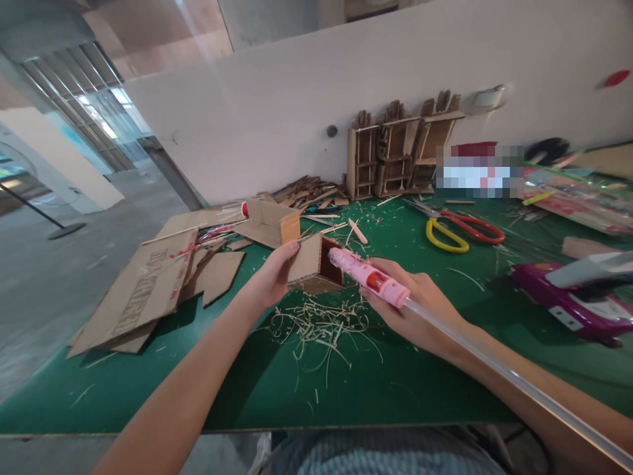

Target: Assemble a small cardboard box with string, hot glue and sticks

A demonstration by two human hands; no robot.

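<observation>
My left hand (271, 277) is closed on a small open cardboard box (312, 264) and holds it tilted above the green table (346, 382). My right hand (413, 307) grips a pink glue gun (368, 277). A long clear glue stick (494, 373) runs back from the gun along my forearm. The gun's tip points into the box's open side, at or very near its inner wall. Pale dried glue strands (319, 326) lie on the table just below both hands.
Flat cardboard sheets (148, 284) lie at the left. Scissors with red and yellow handles (457, 227) rest behind my hands. Cardboard models (400, 152) stand against the white wall. A purple glue gun (568, 300) lies at the right, and packaged supplies (578, 198) at the far right.
</observation>
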